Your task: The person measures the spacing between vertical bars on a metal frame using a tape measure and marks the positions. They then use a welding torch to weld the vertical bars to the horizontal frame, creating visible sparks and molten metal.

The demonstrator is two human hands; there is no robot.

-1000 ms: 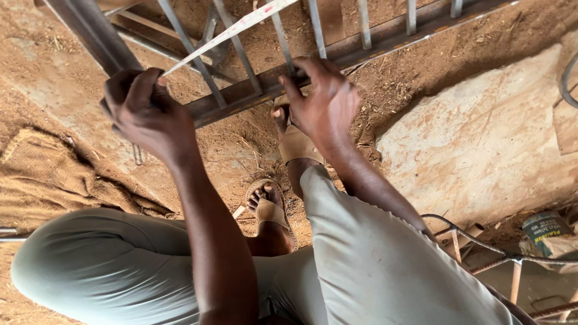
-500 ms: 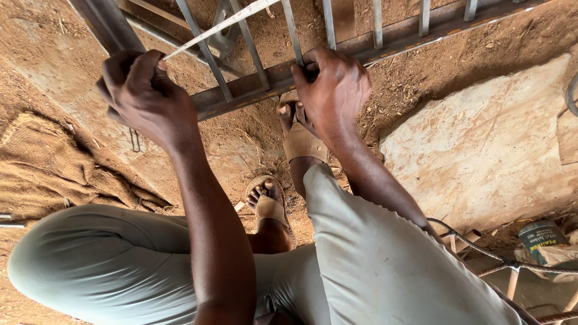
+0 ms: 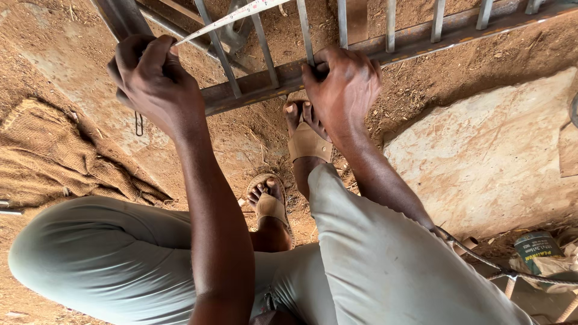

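Left hand (image 3: 153,81) at 10 o'clock, fingers closed around measuring tape (image 3: 232,17); tape ran taut toward 1 o'clock over steel grille frame (image 3: 253,90). Right hand (image 3: 343,90) at 12 o'clock, fingers curled onto frame's lower rail beside vertical bar (image 3: 304,30). Sandalled feet (image 3: 307,141) just below rail on dirt floor (image 3: 241,138). Burlap sack (image 3: 54,156) at 9 o'clock, paint tin (image 3: 537,251) at 4 o'clock.

Even, soft daylight, bright enough, no hard sun patches. Shadow is diffuse: a dark band on the dirt floor (image 3: 457,72) below the metal frame (image 3: 421,37), and darker ground between the legs. Mild sheen on the forearms, no blown glare. Focus is sharp centre frame; wide-angle stretch bends the frame bars and the trousers (image 3: 391,265) near the edges
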